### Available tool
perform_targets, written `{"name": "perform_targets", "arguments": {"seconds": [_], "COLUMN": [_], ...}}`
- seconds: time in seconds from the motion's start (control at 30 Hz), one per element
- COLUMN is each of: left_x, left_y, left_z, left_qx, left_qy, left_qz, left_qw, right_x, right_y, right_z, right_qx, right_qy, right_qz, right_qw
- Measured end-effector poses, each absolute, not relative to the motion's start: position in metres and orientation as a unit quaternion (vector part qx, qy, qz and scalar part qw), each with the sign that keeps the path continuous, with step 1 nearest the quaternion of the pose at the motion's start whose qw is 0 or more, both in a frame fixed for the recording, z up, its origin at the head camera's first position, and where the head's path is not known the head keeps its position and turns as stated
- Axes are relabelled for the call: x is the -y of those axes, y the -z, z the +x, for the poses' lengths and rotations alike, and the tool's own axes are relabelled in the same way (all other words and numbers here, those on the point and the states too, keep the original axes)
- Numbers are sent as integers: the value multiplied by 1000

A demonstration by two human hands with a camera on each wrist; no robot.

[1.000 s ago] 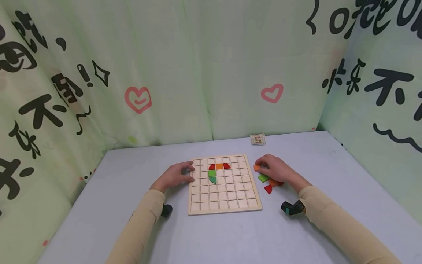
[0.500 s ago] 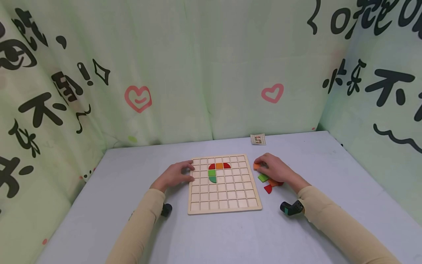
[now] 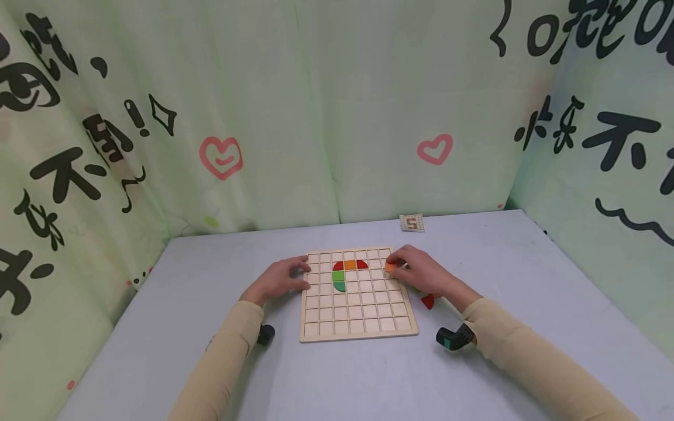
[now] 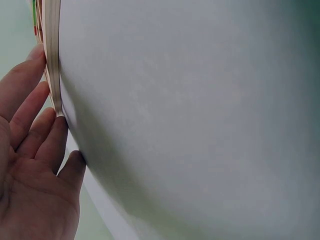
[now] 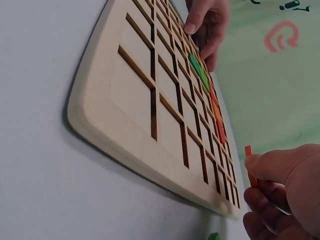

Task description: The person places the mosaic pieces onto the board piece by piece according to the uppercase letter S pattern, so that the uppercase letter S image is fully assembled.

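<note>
A wooden grid board (image 3: 363, 335) lies in the middle of the table. Set in its cells are a red quarter-round tile (image 3: 339, 266), an orange square (image 3: 350, 265), another red one, a light green square (image 3: 338, 275) and a dark green quarter-round tile (image 3: 339, 286). At the left edge of the board, my left hand (image 3: 281, 277) rests its spread fingers and thumb, as the left wrist view also shows. My right hand (image 3: 421, 272) pinches an orange tile (image 3: 389, 267) above the board's right edge. The right wrist view shows this tile (image 5: 248, 150) on edge between thumb and fingers.
Right of the board lie loose tiles, among them a red tile (image 3: 428, 302), partly covered by my right hand. A small printed card (image 3: 412, 223) is at the table's back. Printed curtains (image 3: 337, 117) stand behind and at both sides of the table (image 3: 342, 386).
My right hand has lifted the orange tile from beside the loose tiles and moved left to the board's right edge. The left hand and the set tiles stay as they were.
</note>
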State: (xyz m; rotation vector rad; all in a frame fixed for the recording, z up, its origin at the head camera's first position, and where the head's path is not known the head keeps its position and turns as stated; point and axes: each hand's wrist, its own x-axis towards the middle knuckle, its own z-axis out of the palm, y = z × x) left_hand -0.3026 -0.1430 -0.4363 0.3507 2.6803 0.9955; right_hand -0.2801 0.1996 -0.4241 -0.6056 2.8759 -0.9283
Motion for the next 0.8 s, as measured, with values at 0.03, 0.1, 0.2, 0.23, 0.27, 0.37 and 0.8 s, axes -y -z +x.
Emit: {"name": "perform_targets", "arguments": {"seconds": [0.03,0.1,0.2,0.23,0.27,0.37,0.8], "left_x": [143,143,143,144,144,144,143], "left_y": [436,436,436,437,437,438,438], "left_z": [-303,-303,-303,-304,-304,-304,-303], "left_qx": [-923,-923,-923,-923,-923,-923,-925], "left_qy": [-341,-340,-339,-339,-339,-337,-336], "left_qz": [121,123,124,124,125,127,123], "left_qw": [130,130,132,132,133,134,128], "right_x": [-196,-190,-182,-179,-177,-169,-140], "right_y": [424,424,424,424,425,426,428], "right_z": [-280,-280,-279,-279,-278,-276,-270], "right_qx": [-932,-929,-925,-924,-924,-922,-918], "right_qy": [300,299,299,298,297,285,249], "right_qz": [-203,-216,-230,-234,-237,-256,-306], "right_qw": [30,33,43,47,51,55,45]}}
